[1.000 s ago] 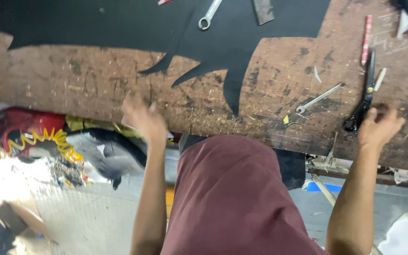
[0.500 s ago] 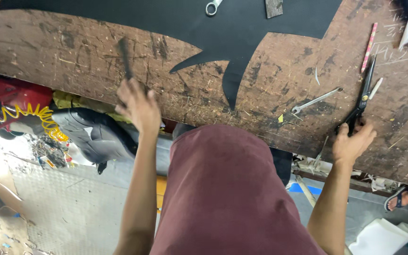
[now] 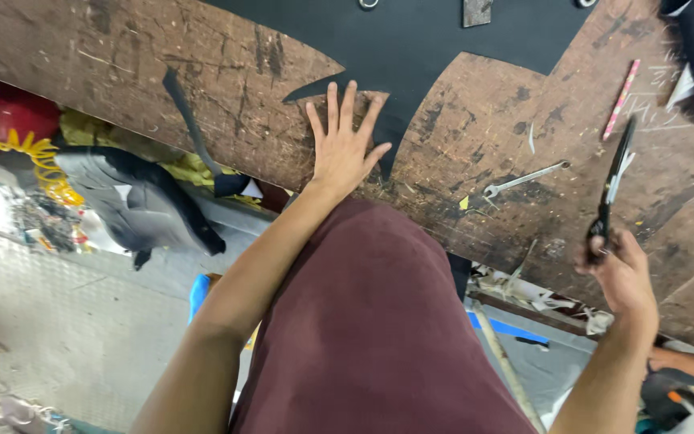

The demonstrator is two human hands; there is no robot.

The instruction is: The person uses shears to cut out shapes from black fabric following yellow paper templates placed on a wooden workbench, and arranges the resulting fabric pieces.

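The fingers (image 3: 339, 108) of the left hand (image 3: 345, 153) are spread wide and laid flat, holding nothing, pressing on the scarred wooden tabletop (image 3: 162, 72) where a pointed tip of the black sheet (image 3: 419, 48) comes down beside them; the fingertips touch or just overlap the sheet's edge. The right hand (image 3: 620, 269) is curled shut around the handles of the black scissors (image 3: 610, 189), which lie with their long axis running up and away from the hand, blades pointing toward the far side of the tabletop. The sheet lies up and to the left of the scissors, well apart from them, so the left hand is the nearer. A metal wrench (image 3: 524, 178) rests between the two hands, a narrow black strip (image 3: 190, 128) hangs off the near edge at left, and a pink pencil (image 3: 622, 98) lies beyond the scissors.
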